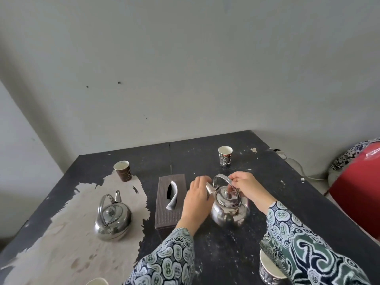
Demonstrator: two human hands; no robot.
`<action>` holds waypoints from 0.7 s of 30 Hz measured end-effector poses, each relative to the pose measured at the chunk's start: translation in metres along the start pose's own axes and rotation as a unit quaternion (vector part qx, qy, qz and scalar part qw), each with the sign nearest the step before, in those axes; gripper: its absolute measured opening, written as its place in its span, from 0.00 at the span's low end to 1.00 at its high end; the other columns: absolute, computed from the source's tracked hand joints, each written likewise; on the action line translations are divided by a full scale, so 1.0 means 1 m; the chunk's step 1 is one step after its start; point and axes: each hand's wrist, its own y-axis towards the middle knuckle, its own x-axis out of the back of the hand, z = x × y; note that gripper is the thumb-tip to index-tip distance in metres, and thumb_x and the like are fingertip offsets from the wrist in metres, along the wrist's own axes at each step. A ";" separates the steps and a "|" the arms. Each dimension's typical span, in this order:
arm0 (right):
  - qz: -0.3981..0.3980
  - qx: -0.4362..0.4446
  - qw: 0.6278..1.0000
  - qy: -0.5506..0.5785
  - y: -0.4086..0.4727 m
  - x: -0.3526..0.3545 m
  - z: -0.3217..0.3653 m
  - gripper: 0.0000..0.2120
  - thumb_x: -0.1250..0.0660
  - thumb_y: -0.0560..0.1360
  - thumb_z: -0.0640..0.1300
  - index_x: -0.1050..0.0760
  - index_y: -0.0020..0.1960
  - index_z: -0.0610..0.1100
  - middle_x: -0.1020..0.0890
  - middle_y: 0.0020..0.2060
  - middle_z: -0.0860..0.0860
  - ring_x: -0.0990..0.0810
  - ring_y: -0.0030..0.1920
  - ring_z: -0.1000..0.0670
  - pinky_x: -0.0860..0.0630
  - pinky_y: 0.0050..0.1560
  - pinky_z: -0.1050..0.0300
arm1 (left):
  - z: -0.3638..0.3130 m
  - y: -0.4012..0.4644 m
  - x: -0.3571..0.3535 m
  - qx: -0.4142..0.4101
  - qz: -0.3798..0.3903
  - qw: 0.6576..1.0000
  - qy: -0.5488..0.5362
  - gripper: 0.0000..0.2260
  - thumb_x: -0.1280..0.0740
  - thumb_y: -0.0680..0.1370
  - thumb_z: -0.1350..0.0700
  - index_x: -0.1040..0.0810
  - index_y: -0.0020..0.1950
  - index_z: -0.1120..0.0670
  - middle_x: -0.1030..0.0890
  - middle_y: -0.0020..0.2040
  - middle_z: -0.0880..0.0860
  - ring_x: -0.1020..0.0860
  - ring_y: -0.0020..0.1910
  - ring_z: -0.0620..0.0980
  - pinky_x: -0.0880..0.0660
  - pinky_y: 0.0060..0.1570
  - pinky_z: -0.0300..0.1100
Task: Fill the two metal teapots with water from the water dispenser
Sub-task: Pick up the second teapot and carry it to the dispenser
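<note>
Right hand (244,187) gripping the handle of the near teapot (229,208) on the tabletop (205,254), left hand (196,199) open beside its spout; best lifted level, second teapot (112,220) waiting at left.

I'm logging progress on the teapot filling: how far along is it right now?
Nothing looks done: both teapots sit on the table with lids on, and no water dispenser is in view. In hand: the right hand grips the handle of the right teapot while the left hand touches its spout side. Left: carrying it to the dispenser, filling it, then doing the same with the left teapot, which stands untouched.
</note>
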 end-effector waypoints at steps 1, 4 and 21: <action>0.018 0.012 1.000 0.007 -0.008 -0.001 0.011 0.10 0.44 0.75 0.30 0.25 0.49 0.36 0.21 0.32 0.46 0.23 0.33 0.52 0.26 0.34 0.66 | -0.002 -0.002 0.014 -0.004 -0.006 1.000 -0.004 0.16 0.36 0.75 0.59 0.32 0.63 0.55 0.28 0.61 0.52 0.31 0.61 0.51 0.30 0.59 0.47; 0.063 0.048 0.997 0.011 -0.033 -0.007 0.048 0.11 0.45 0.76 0.30 0.25 0.46 0.38 0.22 0.31 0.46 0.23 0.31 0.53 0.27 0.34 0.66 | -0.015 -0.009 0.060 -0.026 0.001 1.000 -0.007 0.20 0.36 0.77 0.55 0.35 0.68 0.53 0.30 0.67 0.50 0.35 0.67 0.48 0.34 0.64 0.42; 0.346 0.156 0.921 0.085 -0.193 -0.179 0.199 0.12 0.46 0.75 0.30 0.24 0.44 0.38 0.26 0.29 0.50 0.27 0.30 0.56 0.29 0.33 0.66 | 0.026 -0.204 0.334 0.075 -0.018 0.997 0.019 0.07 0.40 0.80 0.53 0.25 0.52 0.54 0.19 0.43 0.48 0.23 0.41 0.54 0.29 0.42 0.45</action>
